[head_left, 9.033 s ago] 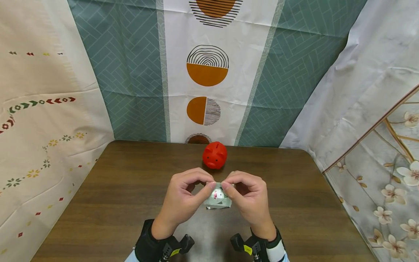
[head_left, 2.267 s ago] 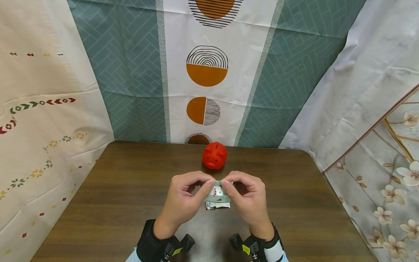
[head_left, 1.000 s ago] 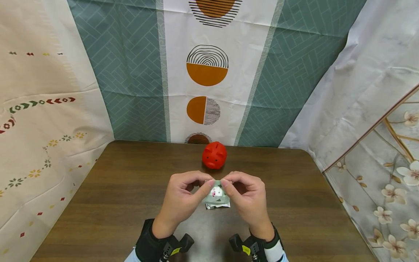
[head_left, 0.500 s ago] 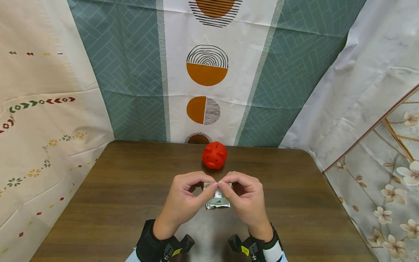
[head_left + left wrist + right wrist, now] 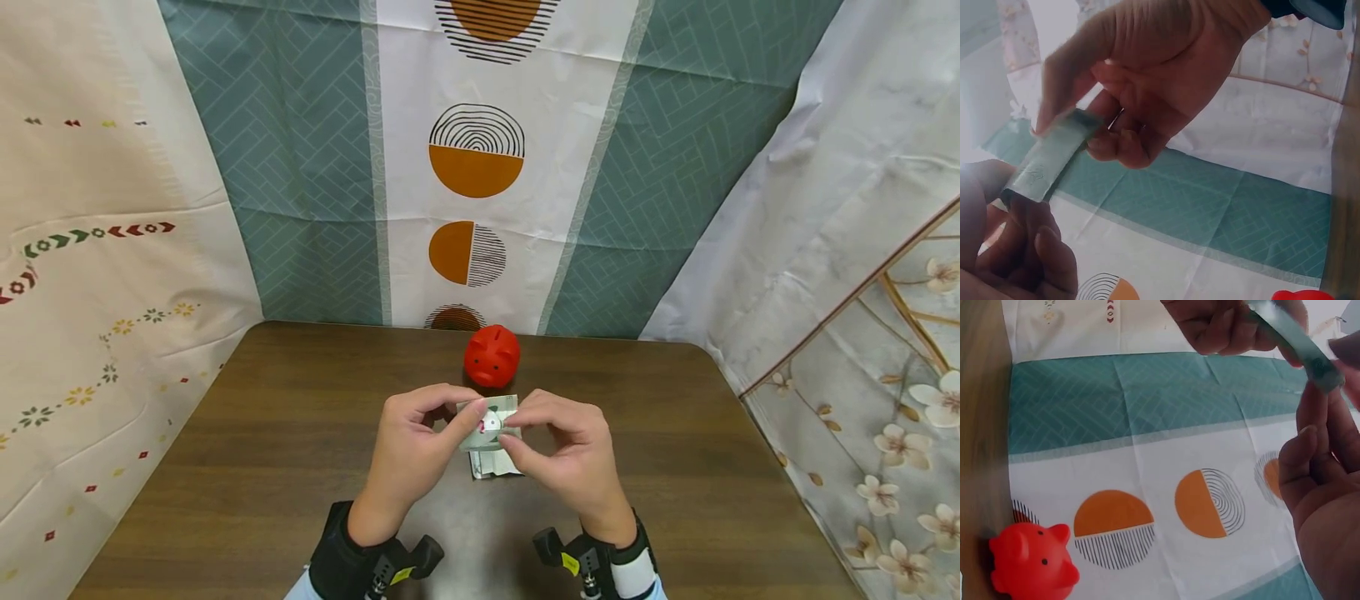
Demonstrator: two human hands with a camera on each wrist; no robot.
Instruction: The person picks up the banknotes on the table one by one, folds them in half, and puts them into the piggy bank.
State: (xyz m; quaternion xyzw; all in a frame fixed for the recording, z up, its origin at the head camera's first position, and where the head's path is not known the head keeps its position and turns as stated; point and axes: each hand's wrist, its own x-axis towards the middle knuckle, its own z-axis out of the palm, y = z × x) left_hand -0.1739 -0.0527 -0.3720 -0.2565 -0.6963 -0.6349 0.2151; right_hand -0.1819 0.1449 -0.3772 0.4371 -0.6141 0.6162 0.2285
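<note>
A small pale green, thin packet (image 5: 489,423) with a white and pink printed figure is held up over the table's middle. My left hand (image 5: 411,450) pinches its left side between thumb and index finger. At its right side, the thumb and index finger of my right hand (image 5: 573,454) pinch the edge. Both wrist views show the packet (image 5: 1054,156) nearly edge-on, as a narrow strip spanning the two hands. Below it, in the head view, shows a second pale, flat piece (image 5: 493,465) with a whitish face, its upper part hidden by the packet.
A red piggy bank (image 5: 492,357) stands just beyond my hands, near the back edge of the brown wooden table (image 5: 315,392). Patterned cloths hang behind the table and along both sides. Black wrist cameras (image 5: 375,558) are strapped to both wrists.
Both hands were pinching the packet's top edge close together. Now the right hand has shifted to its right side, the left has moved slightly left, and more of the lower piece shows.
</note>
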